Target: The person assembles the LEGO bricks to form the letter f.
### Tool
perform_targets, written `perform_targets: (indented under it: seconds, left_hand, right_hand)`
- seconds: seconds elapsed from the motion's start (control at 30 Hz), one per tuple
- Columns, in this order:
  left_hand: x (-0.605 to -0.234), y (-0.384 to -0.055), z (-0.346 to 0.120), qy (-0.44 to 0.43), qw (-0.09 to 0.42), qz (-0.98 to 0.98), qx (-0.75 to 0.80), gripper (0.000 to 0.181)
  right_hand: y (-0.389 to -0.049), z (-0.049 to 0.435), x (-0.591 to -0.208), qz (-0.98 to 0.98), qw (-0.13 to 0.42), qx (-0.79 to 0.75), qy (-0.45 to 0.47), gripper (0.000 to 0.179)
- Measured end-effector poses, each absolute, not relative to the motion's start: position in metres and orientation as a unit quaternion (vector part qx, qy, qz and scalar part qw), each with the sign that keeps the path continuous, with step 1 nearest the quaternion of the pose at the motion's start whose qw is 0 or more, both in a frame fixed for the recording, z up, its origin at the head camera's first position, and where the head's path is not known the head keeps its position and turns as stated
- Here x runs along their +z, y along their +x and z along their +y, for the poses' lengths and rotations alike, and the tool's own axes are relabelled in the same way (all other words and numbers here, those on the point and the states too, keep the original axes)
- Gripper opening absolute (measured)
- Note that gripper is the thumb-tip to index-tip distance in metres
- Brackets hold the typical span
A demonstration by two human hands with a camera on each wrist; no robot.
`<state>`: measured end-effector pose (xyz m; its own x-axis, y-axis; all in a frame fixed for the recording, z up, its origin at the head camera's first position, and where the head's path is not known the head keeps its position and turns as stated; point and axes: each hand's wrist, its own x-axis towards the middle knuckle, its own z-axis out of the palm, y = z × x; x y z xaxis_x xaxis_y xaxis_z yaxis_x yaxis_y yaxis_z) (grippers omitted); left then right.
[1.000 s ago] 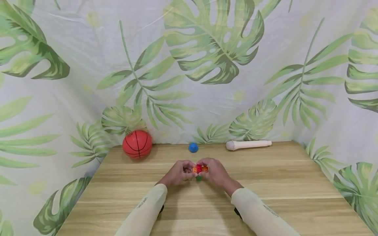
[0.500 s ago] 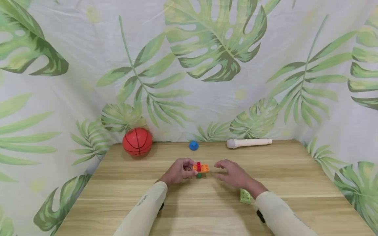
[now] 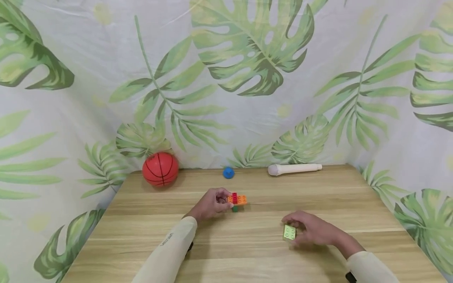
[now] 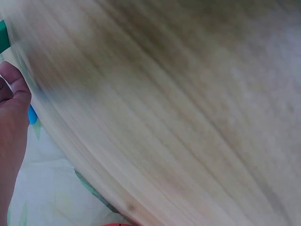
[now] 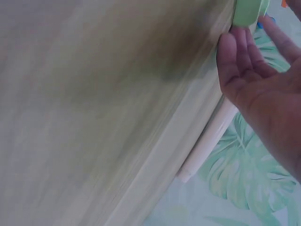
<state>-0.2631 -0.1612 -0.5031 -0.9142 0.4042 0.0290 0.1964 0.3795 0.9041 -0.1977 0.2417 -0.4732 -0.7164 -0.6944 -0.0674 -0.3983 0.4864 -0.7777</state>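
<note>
My left hand point(image 3: 212, 203) pinches the left end of a small toy brick build, whose orange brick point(image 3: 242, 200) carries a red brick point(image 3: 234, 197) across it. A green brick point(image 3: 235, 208) shows beneath. In the left wrist view, only part of the left hand point(image 4: 14, 103) and the green brick point(image 4: 3, 36) show at the edge. My right hand point(image 3: 315, 229) is around a light green brick point(image 3: 290, 232) on the table, fingers parted on either side of it. The right wrist view shows that brick point(image 5: 247, 12) by the fingertips; firm contact cannot be made out.
Along the back of the wooden table point(image 3: 247, 251) lie a red toy basketball point(image 3: 161, 169), a small blue round object point(image 3: 228, 173) and a pale toy microphone point(image 3: 295, 169). A leaf-patterned cloth point(image 3: 247, 125) hangs behind the table edge.
My right hand has let go of the brick build and moved right and nearer to the light green brick, which its arm had covered. The left hand keeps holding the build in place.
</note>
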Motion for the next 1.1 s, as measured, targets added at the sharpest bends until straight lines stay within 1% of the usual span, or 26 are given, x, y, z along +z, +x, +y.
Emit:
perform_targets:
  seconds: [0.07, 0.17, 0.27, 0.4, 0.57, 0.83, 1.1]
  left_hand:
    - [-0.503, -0.263, -0.161, 0.176, 0.101, 0.825, 0.527, 0.027]
    - [-0.503, -0.264, -0.160, 0.173, 0.102, 0.825, 0.528, 0.028]
    - [-0.503, -0.263, -0.160, 0.173, 0.101, 0.826, 0.528, 0.028]
    - [-0.502, -0.262, -0.159, 0.172, 0.104, 0.824, 0.530, 0.028]
    - [-0.502, -0.261, -0.159, 0.171, 0.105, 0.822, 0.532, 0.027]
    - [-0.502, -0.262, -0.159, 0.176, 0.103, 0.822, 0.532, 0.026]
    - [-0.503, -0.262, -0.160, 0.176, 0.101, 0.821, 0.533, 0.029]
  right_hand:
    - [-0.194, 0.245, -0.475, 0.827, 0.187, -0.399, -0.348, 0.060]
    - [-0.190, 0.246, -0.478, 0.828, 0.169, -0.392, -0.363, 0.050]
    - [-0.187, 0.244, -0.483, 0.845, 0.150, -0.374, -0.352, 0.039]
    - [-0.184, 0.241, -0.489, 0.858, 0.131, -0.369, -0.331, 0.034]
    - [-0.182, 0.241, -0.493, 0.863, 0.131, -0.381, -0.305, 0.031]
    - [-0.181, 0.239, -0.493, 0.869, 0.128, -0.375, -0.297, 0.030]
    - [-0.186, 0.228, -0.492, 0.884, 0.081, -0.354, -0.294, 0.030]
